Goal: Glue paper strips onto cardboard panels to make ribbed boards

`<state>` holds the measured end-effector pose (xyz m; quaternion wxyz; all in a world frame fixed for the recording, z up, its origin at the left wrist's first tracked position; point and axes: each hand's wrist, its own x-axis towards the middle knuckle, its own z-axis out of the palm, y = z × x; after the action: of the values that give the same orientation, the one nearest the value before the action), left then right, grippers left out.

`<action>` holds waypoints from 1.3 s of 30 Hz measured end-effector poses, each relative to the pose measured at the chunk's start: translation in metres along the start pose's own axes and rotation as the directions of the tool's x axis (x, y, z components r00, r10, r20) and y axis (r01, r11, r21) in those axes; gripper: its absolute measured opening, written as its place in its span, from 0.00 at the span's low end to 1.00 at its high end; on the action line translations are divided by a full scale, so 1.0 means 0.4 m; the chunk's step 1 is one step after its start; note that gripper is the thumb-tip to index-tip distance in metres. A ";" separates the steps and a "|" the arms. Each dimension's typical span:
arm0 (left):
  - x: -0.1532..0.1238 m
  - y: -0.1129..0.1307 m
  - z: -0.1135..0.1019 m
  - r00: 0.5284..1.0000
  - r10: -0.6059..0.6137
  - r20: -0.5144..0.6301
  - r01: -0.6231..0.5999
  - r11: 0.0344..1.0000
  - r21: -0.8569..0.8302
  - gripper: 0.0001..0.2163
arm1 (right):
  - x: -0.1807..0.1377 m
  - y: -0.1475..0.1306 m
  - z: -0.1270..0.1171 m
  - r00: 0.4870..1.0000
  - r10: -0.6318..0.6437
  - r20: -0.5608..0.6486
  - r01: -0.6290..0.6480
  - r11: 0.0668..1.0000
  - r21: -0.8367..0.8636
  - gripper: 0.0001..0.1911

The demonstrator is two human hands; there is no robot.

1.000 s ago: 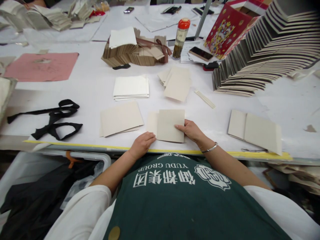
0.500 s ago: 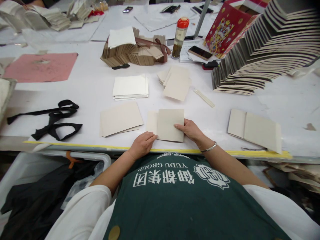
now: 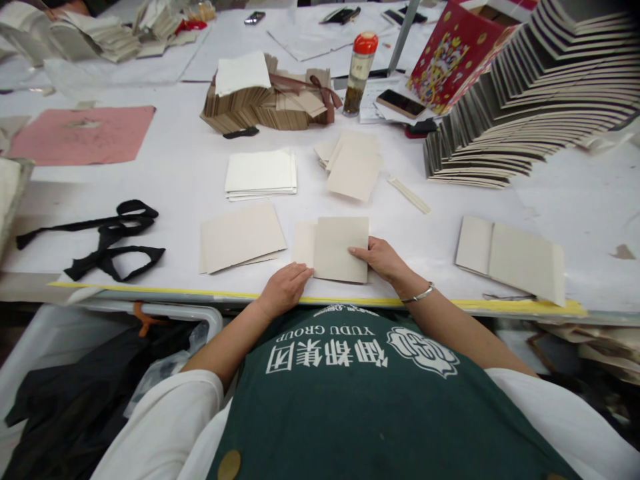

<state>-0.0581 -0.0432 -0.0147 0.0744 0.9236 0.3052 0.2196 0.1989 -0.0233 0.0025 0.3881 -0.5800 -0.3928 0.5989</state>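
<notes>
Grey card is what both hands are busy with, and over the last second almost nothing has shifted: the hands sit where they were and the card has not slid, so the piece is being held steady, not moved. At the nine o'clock side of the bench (image 3: 175, 173) lie black ribbons (image 3: 107, 237), well apart from the hands. Next comes a loose sheet (image 3: 241, 237), flat, at about ten o'clock from the left hand (image 3: 285, 288). That hand is half curled, knuckles up, its fingertips pressed on the lower left corner of the folded card (image 3: 340, 249); it grips nothing. The folded card lies flat near the bench's front edge, straight ahead at twelve o'clock, a narrower flap showing on its left. At its three o'clock edge rests the right hand (image 3: 381, 260), fingers stretched along the edge; the thumb is hidden, so whether it pinches or only presses I cannot tell. Further toward three o'clock lies another folded piece (image 3: 510, 260), untouched.
</notes>
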 end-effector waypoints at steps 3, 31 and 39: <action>0.000 0.000 0.001 1.000 -0.002 -0.005 0.002 1.000 0.003 0.15 | -0.001 -0.002 0.000 1.000 -0.004 -0.003 0.004 1.000 -0.022 0.18; 0.086 0.023 -0.006 0.991 0.086 0.104 -0.104 0.977 0.186 0.13 | 0.011 0.006 0.001 0.993 -0.111 -0.045 0.099 0.972 -0.211 0.18; 0.099 0.027 0.001 0.993 0.092 0.071 -0.107 0.965 0.241 0.13 | 0.022 -0.031 -0.036 0.995 -0.082 0.058 0.099 0.887 -0.450 0.12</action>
<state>-0.0239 -0.0281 0.0021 -0.0422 0.9459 0.2809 0.1566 0.2132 -0.0101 0.0103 0.2625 -0.6241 -0.5552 0.4830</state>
